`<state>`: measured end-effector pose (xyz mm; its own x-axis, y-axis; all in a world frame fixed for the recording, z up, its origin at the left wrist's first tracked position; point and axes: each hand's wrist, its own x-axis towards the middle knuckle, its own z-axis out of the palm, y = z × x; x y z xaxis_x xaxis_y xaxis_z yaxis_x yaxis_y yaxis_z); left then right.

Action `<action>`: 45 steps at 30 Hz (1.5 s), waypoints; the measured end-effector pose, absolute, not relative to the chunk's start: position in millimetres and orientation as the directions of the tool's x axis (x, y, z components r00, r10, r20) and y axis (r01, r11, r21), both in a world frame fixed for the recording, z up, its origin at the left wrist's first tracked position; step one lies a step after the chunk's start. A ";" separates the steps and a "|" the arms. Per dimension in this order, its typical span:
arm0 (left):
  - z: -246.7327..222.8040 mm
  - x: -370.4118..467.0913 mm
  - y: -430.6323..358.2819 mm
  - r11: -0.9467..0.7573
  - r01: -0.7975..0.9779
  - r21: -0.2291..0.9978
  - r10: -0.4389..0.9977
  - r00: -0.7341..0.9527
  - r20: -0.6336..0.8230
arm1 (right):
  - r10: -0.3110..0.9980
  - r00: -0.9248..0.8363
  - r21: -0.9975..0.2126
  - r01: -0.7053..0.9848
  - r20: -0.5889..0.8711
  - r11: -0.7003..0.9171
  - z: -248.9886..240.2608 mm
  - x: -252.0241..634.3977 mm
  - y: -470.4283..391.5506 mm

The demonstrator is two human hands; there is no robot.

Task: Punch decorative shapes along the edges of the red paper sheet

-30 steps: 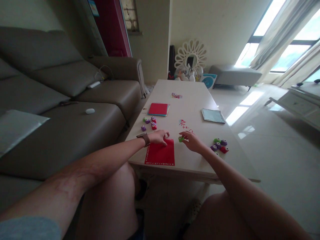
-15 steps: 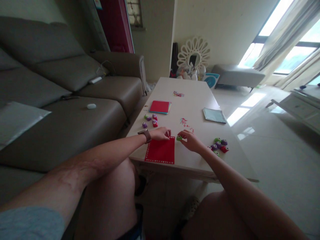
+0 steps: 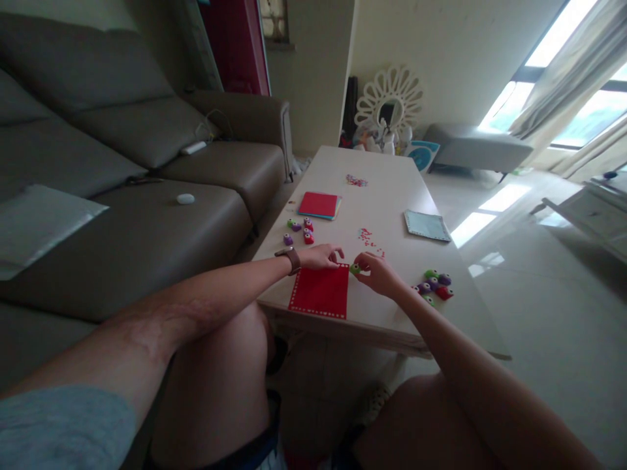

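Note:
A red square sheet of paper lies near the table's front edge, with small punched shapes along its left, bottom and top right edges. My left hand rests over its top edge, fingers apart and slightly curled. Just off the sheet's top right corner, my right hand grips a small green craft punch between thumb and fingers. The punch is at the corner; whether paper sits in its slot I cannot tell. Several purple, red and green punches cluster to the right, and another group stands at the left.
A stack of coloured paper lies at the table's left. A pale blue sheet with a punched border is at the right edge. Small red cut-outs and a colourful pile lie on the white table. A sofa flanks the left.
The view has shifted slightly. My right hand has brought the green punch closer to the sheet's top right corner, and my left fingers have opened and stretched a little.

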<state>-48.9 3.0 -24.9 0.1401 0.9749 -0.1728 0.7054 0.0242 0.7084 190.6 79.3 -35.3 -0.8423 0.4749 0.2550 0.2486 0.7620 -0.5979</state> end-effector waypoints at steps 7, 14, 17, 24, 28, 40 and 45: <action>-26.0 -49.0 4.4 0.052 0.686 0.726 0.964 0.157 -0.217 | 0.507 -0.818 -0.616 0.258 0.270 0.744 -42.1 189.3 83.5; -27.3 -48.7 5.7 0.046 0.638 0.769 0.973 0.147 -0.180 | 0.505 -0.823 -0.613 0.263 0.261 0.745 -40.5 188.9 81.9; -25.9 -46.6 8.1 0.053 0.654 0.754 0.971 0.143 -0.192 | 0.494 -0.831 -0.609 0.258 0.256 0.750 -39.4 188.7 80.8; -28.3 -64.7 -29.0 0.028 0.630 0.776 0.983 0.124 -0.135 | 0.467 -0.858 -0.601 0.261 0.215 0.755 -35.1 189.2 75.9; -32.4 -78.8 -58.6 0.032 0.631 0.775 0.983 0.118 -0.137 | 0.426 -0.888 -0.599 0.248 0.174 0.762 -37.5 190.4 76.7; -25.8 -41.7 -3.0 0.067 0.726 0.684 0.954 0.153 -0.256 | 0.582 -0.808 -0.698 0.365 0.090 0.616 -39.9 186.7 77.5; -28.7 -39.5 -4.7 0.070 0.742 0.667 0.950 0.155 -0.272 | 0.591 -0.803 -0.717 0.367 0.077 0.593 -43.3 185.1 78.6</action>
